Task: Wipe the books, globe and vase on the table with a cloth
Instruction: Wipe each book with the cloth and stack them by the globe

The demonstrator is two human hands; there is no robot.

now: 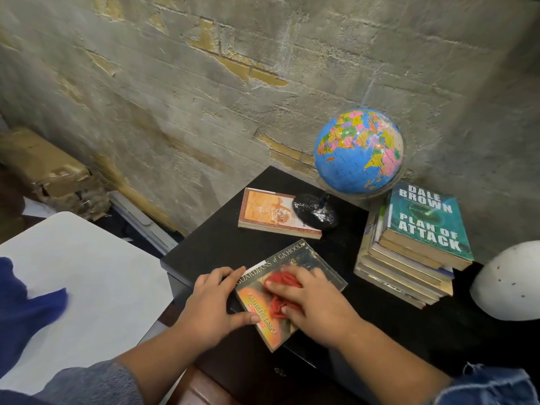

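Right grip (315, 305) curled over a bunched red cloth (282, 283), finger and thumb clamped round it, pressing it onto the cover of the Ga'Hoole book (317, 258). Book lies flat on the black counter (204, 249), under both grips, near the front edge. Left grip (216, 302) spread, fingers straight, fingertips and thumb braced against the book's left edge, just beside the right grip. Beyond the grips: an orange book (268, 213) lying flat, globe (359, 150) behind it, its base touching that book's far corner. Right of the right grip: book stack (415, 247), "Plan of Attack" on top. Further right, a white rounded object (511, 282), partly cut off. Left of the left grip: white surface (81, 273), blue fabric (23, 302) on it.
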